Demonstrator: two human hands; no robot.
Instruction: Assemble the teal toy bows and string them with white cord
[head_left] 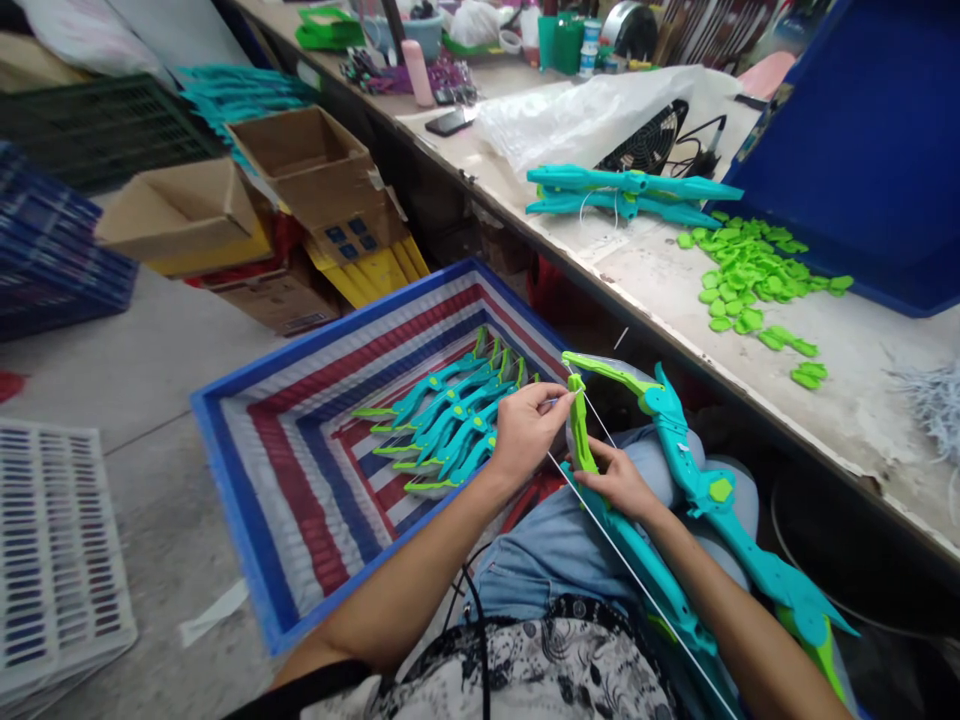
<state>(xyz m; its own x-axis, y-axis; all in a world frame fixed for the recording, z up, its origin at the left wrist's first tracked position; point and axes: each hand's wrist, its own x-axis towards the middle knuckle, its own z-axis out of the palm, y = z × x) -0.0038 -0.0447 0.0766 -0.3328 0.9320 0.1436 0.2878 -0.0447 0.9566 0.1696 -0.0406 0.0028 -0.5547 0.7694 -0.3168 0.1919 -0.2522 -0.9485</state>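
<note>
A teal toy bow part (645,565) with a green tip piece (580,430) lies across the lap. My right hand (616,480) is wrapped round it where green meets teal. At the top of the green tip, my left hand (529,425) pinches the white string (615,545), which runs down along the bow toward the lower right. Another teal and green bow (712,490) rests on the thighs, right of my right hand, touched by neither hand.
Several finished-looking bows (457,415) lie in a striped, blue-rimmed bin (262,500) at left. The workbench (637,270) holds green pieces (739,280), teal parts (630,190) and a blue crate (877,150). Cardboard boxes (184,215) stand behind the bin; a white basket (56,540) is far left.
</note>
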